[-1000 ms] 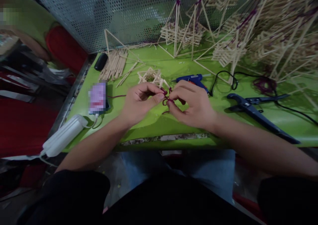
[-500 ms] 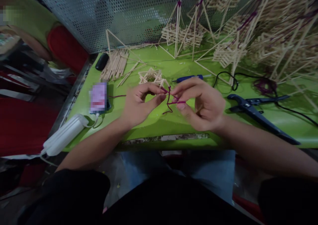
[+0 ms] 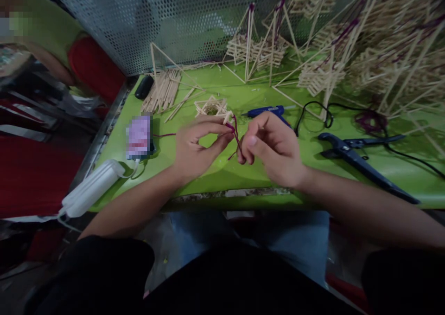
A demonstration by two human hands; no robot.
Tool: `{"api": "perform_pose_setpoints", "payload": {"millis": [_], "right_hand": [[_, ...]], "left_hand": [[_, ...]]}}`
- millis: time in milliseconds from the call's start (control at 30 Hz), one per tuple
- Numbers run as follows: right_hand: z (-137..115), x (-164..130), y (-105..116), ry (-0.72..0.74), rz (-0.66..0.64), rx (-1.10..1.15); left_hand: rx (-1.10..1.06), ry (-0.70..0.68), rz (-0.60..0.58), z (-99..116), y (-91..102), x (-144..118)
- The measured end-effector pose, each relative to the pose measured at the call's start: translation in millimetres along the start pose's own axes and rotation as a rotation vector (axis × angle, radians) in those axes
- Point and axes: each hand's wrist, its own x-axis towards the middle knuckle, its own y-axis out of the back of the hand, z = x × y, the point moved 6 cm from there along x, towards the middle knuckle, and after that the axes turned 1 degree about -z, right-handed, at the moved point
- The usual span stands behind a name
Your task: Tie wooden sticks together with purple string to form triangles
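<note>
Head view: over the green surface (image 3: 215, 166), the left hand (image 3: 194, 148) pinches the dark purple thread (image 3: 237, 138) at the small wooden stick frame (image 3: 212, 107); at 3 o'clock the right hand (image 3: 274, 148) pinches its lower end, blue glue gun (image 3: 269, 111) just behind

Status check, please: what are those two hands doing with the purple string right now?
Left hand pinches purple string at the stick frame. Right hand pinches the string's lower end. Glue gun and cutters lie beyond, nothing between the hands.
</note>
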Motion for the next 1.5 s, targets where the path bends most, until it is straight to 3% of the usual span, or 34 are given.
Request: {"api": "perform_pose_setpoints", "payload": {"millis": [67, 133, 300, 367, 567, 800, 900, 1133, 1500], "right_hand": [[9.0, -0.1, -1.7, -0.189, 0.063, 0.107], [12.5, 0.9, -4.3, -0.279, 0.061, 0.144], [11.5, 3.0, -0.7, -0.302, 0.081, 0.052], [9.2, 3.4, 2.1, -0.246, 0.111, -0.034], [5.6, 3.2, 6.7, -0.104, 0.160, -0.287], [2.9, 6.3, 9.4, -0.039, 0.133, -0.390], [1.6, 6.2, 9.9, -0.008, 0.122, -0.463], [-4.5, 4.9, 8.0, 0.092, 0.089, -0.687], [-6.0, 0.1, 2.9, 0.162, 0.016, -0.974]], "left_hand": [[0.075, -0.122, -0.004, 9.1, -0.3, 0.3], [0.160, -0.241, -0.014, 16.2, -1.1, -0.1], [0.296, -0.411, 0.002, 19.5, -0.1, -3.7], [0.305, -0.397, -0.013, 16.2, 0.1, -4.6], [0.263, -0.145, -0.119, 2.7, -1.7, -4.3], [0.319, -0.275, -0.118, 12.7, -4.5, -10.0], [0.238, -0.188, -0.100, 11.6, -5.3, -12.1], [-0.236, 0.314, -0.086, -7.8, -11.8, -11.7], [-0.353, 0.459, -0.104, -16.4, -11.6, -4.2]]}}
